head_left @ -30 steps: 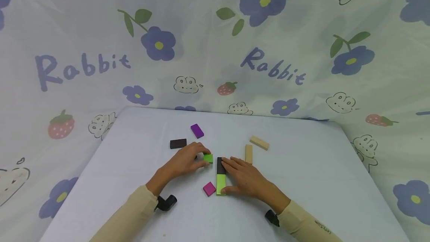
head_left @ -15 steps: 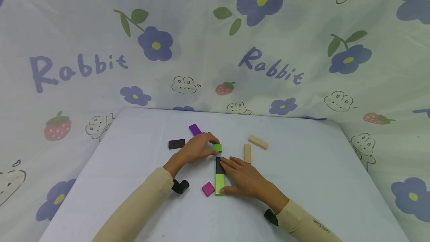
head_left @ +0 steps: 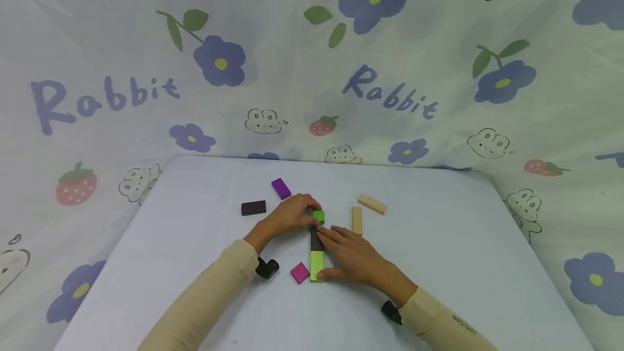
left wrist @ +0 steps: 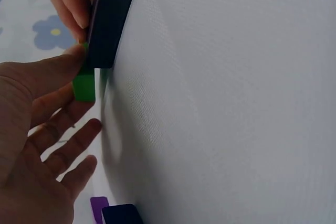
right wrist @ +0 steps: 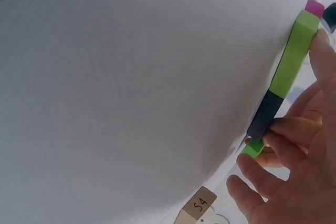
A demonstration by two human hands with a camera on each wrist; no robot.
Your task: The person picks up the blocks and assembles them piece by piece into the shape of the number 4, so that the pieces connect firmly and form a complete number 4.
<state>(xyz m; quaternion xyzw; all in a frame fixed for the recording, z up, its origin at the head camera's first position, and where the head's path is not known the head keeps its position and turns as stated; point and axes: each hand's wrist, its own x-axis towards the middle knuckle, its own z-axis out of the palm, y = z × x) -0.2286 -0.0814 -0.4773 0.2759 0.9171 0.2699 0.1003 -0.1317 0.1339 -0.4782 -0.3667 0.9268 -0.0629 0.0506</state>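
- Green block: just right of centre in the head view, below mid-height, at the upper end of the black block; whether the two touch, you cannot tell.
- Left hand: your thumb and forefinger pinch the green block, though which faces the pads bear on is unclear; in the left wrist view, your lower fingers stand loosely apart.
- Right hand: your fingers lie extended, fingertips at the black block, with the thumb set well apart against the lime block, which adjoins the black one end to end.
- Expected handling: probably painted wood, hence light, stiff and not fragile; the smooth faces could slip a little, and a slight nudge would likely slide a block across the white table.
- Recommended hold: take the green block by two opposite sides, leaving the face toward the black block free; too firm a push might skew the pair.
- Magenta block: just left of the lime block's lower end, near enough for a stray knock.
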